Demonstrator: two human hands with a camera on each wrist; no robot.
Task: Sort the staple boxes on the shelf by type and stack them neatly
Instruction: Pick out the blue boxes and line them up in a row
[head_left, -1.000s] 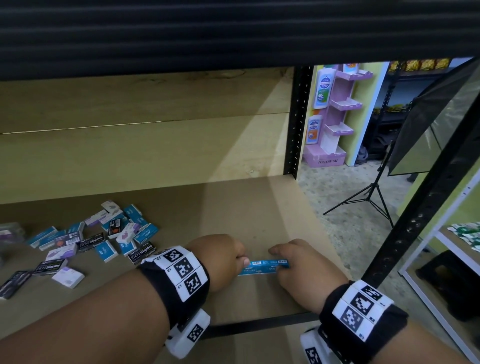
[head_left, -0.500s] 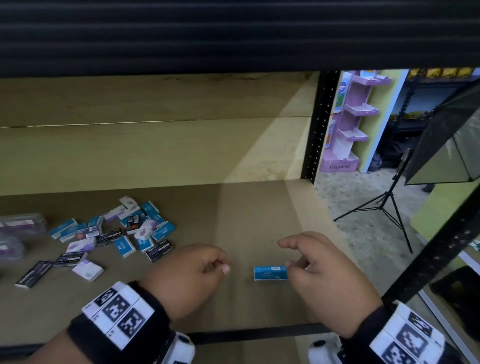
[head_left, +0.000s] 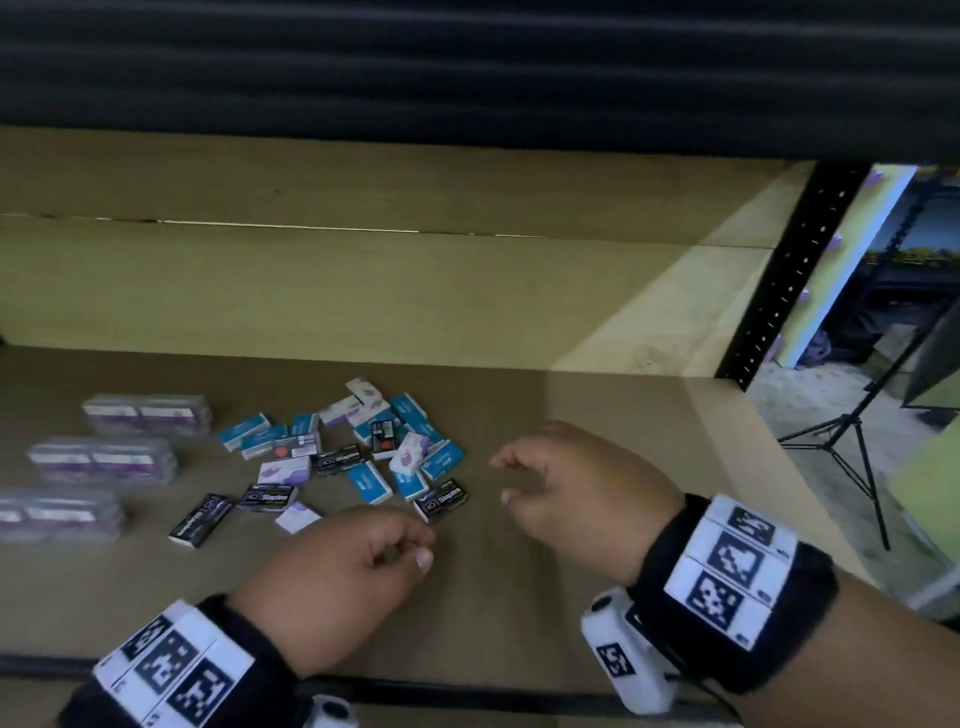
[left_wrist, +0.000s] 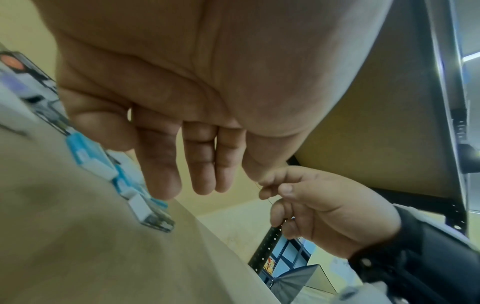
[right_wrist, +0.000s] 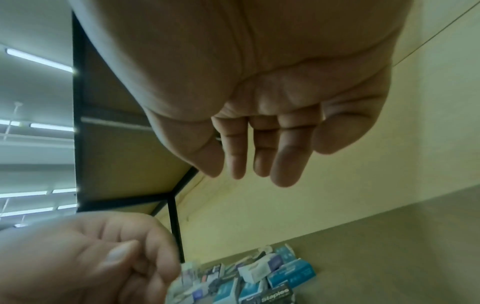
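A loose pile of small staple boxes lies on the brown shelf board (head_left: 597, 405), left of centre. It mixes blue boxes (head_left: 369, 483), black "Staples" boxes (head_left: 441, 500) and white-purple boxes (head_left: 410, 454). My left hand (head_left: 410, 551) hovers just in front of the pile, fingers loosely curled, holding nothing. My right hand (head_left: 506, 478) hangs right of the pile with relaxed fingers, also empty. Bare palms and nothing between the fingers appear in both wrist views, for the left hand (left_wrist: 205, 185) and the right hand (right_wrist: 254, 172). The pile (right_wrist: 259, 277) lies low in the right wrist view.
Three clear-wrapped packs of purple boxes (head_left: 104, 460) lie at the shelf's left. A black perforated upright (head_left: 795, 275) marks the right back corner. Beyond it stands a tripod (head_left: 852, 441) on the floor. A dark shelf edge runs overhead.
Both hands let go of the single blue box on the right part of the shelf and moved left toward the pile. The view swung left; that blue box is out of sight.
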